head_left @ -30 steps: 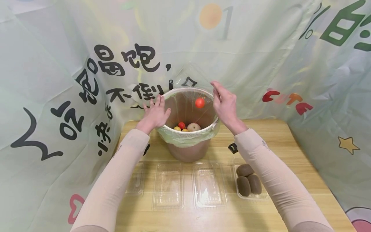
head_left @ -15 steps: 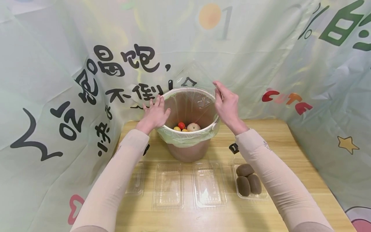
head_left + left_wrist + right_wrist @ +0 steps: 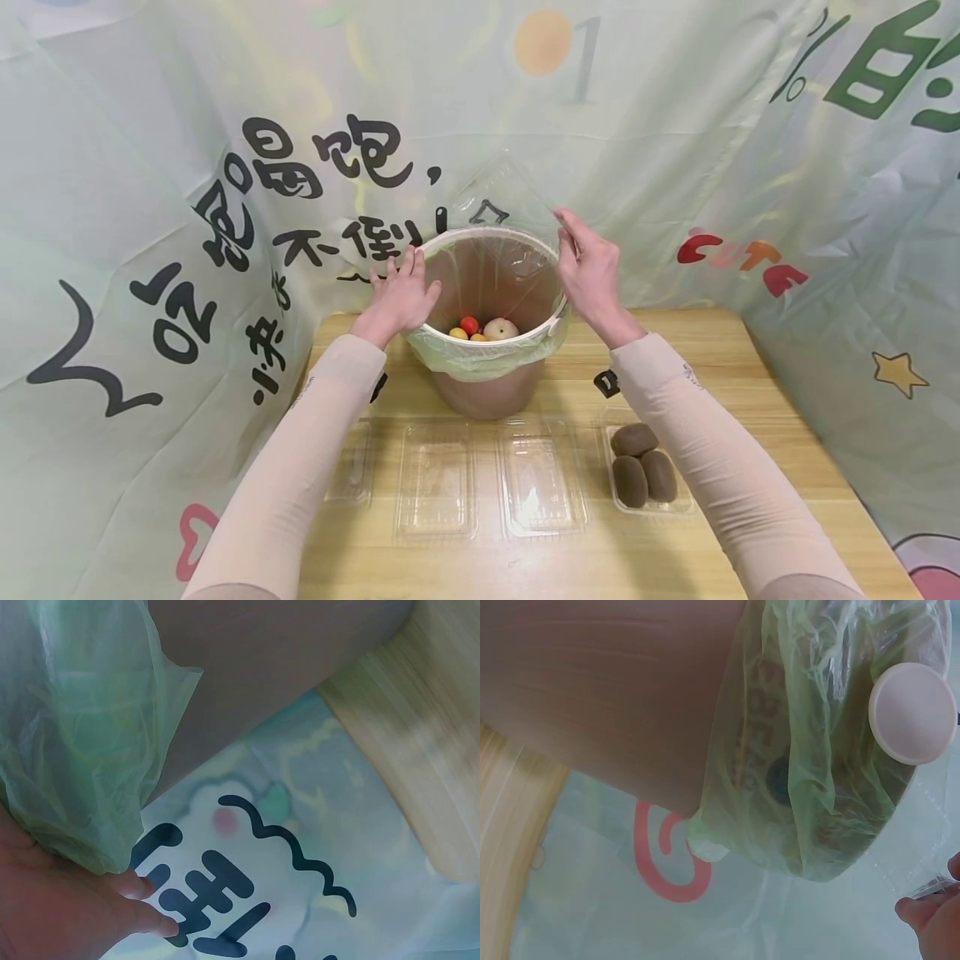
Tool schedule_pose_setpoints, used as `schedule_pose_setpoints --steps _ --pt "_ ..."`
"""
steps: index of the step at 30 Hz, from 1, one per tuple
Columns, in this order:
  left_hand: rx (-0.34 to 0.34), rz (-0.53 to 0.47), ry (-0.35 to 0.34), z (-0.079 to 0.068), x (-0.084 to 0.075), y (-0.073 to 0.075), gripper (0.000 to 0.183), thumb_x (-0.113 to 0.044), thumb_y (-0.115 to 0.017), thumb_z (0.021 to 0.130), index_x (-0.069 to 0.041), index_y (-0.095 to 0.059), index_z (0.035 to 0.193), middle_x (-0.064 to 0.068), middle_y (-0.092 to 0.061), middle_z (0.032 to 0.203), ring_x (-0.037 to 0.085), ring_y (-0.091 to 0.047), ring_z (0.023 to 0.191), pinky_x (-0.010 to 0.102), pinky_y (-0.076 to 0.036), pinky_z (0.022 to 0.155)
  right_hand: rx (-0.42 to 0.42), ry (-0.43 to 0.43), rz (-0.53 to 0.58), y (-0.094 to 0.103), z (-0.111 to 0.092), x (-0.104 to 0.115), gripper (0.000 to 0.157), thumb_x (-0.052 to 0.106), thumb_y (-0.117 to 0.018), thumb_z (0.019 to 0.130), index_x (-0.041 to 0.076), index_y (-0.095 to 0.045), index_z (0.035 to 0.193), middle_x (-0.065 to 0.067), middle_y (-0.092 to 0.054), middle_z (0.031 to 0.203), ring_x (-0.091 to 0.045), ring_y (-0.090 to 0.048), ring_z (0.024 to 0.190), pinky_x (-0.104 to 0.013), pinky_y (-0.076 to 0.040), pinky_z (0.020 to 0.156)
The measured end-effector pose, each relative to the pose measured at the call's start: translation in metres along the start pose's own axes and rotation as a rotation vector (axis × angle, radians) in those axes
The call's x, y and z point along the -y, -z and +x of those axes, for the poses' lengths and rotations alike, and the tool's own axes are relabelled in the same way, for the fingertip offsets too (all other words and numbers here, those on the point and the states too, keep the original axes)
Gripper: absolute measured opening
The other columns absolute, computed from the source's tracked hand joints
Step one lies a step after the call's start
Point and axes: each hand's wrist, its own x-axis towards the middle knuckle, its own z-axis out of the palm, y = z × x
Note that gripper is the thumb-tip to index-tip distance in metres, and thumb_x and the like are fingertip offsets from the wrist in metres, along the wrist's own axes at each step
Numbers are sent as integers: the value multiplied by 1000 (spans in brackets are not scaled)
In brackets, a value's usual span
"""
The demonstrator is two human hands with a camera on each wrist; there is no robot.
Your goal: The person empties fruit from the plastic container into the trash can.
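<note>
A brownish waste bin [image 3: 487, 396] with a white rim stands upright, lined with a thin green bag [image 3: 480, 364] folded over the outside. My left hand [image 3: 405, 296] rests at the left rim with fingers spread; the left wrist view shows it against the hanging bag [image 3: 97, 750]. In my right hand [image 3: 591, 275], a clear plastic container [image 3: 504, 187] is pinched by its edge and tilted over the bin's far right side. Inside the bin lie a red tomato-like ball [image 3: 469, 325], yellow round pieces [image 3: 459, 333] and a pale round fruit [image 3: 501, 328].
Clear plastic containers [image 3: 437, 479] lie in a row on the wooden table [image 3: 540, 567]. The rightmost tray [image 3: 678, 507] holds three brown kiwis [image 3: 631, 481], close to the right forearm. Printed cloth [image 3: 645, 167] surrounds the table at back and sides.
A red ball seen at the tilted container over the bin a second ago has gone from there. My right hand has shifted slightly right with the container; my left hand stays put.
</note>
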Motion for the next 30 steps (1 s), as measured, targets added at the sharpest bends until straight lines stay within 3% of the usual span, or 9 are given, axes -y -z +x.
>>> schedule_pose_setpoints --steps 12,19,22,27,29,30 --pt "6 -7 -2 -1 1 0 77 -48 -25 111 -2 -4 169 18 -2 178 54 -3 161 77 -1 125 -70 -55 17 4 1 -4 30 -6 -59 100 -3 -74 127 -26 -77 116 -28 -66 75 -3 -41 72" --pt "9 0 -1 -1 1 0 77 -48 -25 111 -2 -4 169 18 -1 178 54 -2 161 77 -1 125 -56 -114 0 13 0 -8 31 -1 -59 104 -4 -71 132 -26 -76 119 -27 -67 80 -4 -42 74" --pt "8 1 0 -1 1 0 77 -48 -25 110 -2 -3 169 18 -1 178 54 -2 161 77 -1 125 -51 -159 10 18 1 -9 32 2 -59 105 -3 -69 135 -23 -73 129 -31 -73 94 -7 -48 81" --pt "4 0 2 -1 0 0 78 -48 -26 110 -2 -4 169 18 -2 178 54 -3 161 77 -1 124 -50 -281 49 29 2 -14 36 4 -58 106 -1 -65 141 -19 -67 141 -31 -73 115 -24 -58 99" --pt "4 1 2 0 0 -1 78 -48 -27 110 -2 -4 169 18 -2 178 54 -3 161 78 0 124 -62 -318 60 33 2 -18 36 3 -57 106 1 -65 142 -17 -66 143 -30 -71 119 -25 -57 101" --pt "3 2 2 0 0 -1 78 -48 -27 110 -2 -4 169 18 -2 178 54 -3 161 78 -1 124 -70 -326 57 34 2 -20 36 4 -57 106 1 -66 141 -18 -68 140 -28 -72 113 -21 -58 98"
